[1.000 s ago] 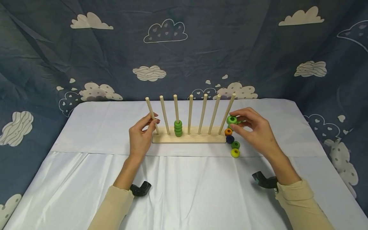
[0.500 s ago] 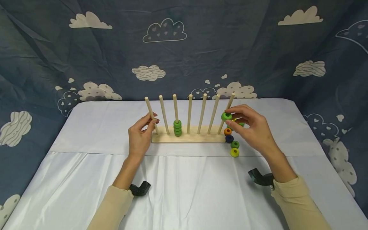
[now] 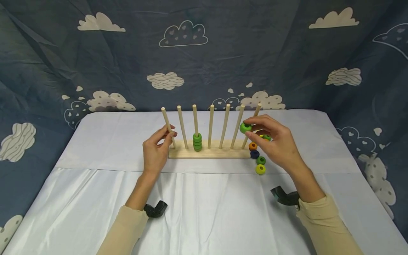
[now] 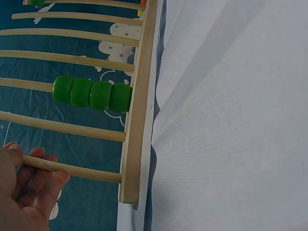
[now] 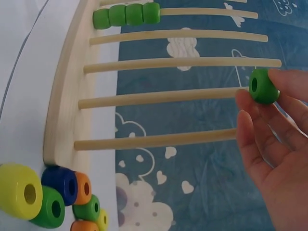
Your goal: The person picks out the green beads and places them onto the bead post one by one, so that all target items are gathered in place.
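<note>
A wooden peg stand (image 3: 208, 153) with a row of upright pegs sits on the table. Several green beads (image 3: 197, 142) are stacked on its third peg from the left. With thumb and fingers my left hand (image 3: 156, 150) pinches the leftmost peg (image 4: 77, 171). My right hand (image 3: 277, 141) pinches a green bead (image 5: 263, 86) between thumb and fingertips, in front of the right-hand pegs and above the base. In the right wrist view the bead's hole faces the stand, and the bead is close to a peg's tip; whether they touch I cannot tell.
Loose beads lie by the stand's right end: an orange bead (image 3: 253, 146), a dark blue bead (image 3: 254, 154), a green bead (image 3: 261, 160) and a yellow bead (image 3: 260, 169), with others partly behind my right hand. A dark cloud-print cloth (image 3: 191, 63) hangs behind the white-covered table (image 3: 204, 212).
My right hand has moved left with the green bead, from beside the rightmost peg to in front of the right-hand pegs. My left hand has stayed on the leftmost peg.
</note>
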Demonstrator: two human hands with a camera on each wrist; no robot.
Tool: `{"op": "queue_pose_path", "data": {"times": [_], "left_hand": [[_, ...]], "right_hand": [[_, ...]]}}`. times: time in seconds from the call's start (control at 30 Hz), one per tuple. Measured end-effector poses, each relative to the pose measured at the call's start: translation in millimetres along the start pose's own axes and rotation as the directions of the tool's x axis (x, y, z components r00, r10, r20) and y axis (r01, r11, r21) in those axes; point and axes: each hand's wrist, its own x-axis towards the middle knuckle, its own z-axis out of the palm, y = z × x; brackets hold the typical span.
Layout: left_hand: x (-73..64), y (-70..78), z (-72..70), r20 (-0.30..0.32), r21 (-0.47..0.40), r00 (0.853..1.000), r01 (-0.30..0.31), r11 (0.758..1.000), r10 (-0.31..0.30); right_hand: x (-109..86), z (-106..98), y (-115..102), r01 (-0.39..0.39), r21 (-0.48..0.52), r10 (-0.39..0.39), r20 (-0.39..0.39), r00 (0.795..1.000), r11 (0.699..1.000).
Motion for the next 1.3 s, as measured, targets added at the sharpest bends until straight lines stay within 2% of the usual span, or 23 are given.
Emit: {"op": "queue_pose_path", "data": {"times": [0.53,0.7,1.3], "left_hand": [[-0.7,0.7,-0.4,-0.002,-0.001,1.000,0.002,1.000,-0.002],[-0.2,-0.3,-0.1,-0.005,-0.005,1.000,-0.001,1.000,0.001],[0.1,1.5,0.6,-0.007,0.004,1.000,-0.002,1.000,0.002]], "right_hand": [[8.0,10.0,-9.8,0.000,0.036,-0.001,0.018,1.000,0.999],[9.5,11.7,-13.9,0.023,0.030,-0.024,0.020,1.000,0.999],[17.2,18.2,-21.8,0.089,0.127,-0.094,0.029,0.995,0.988]]}}
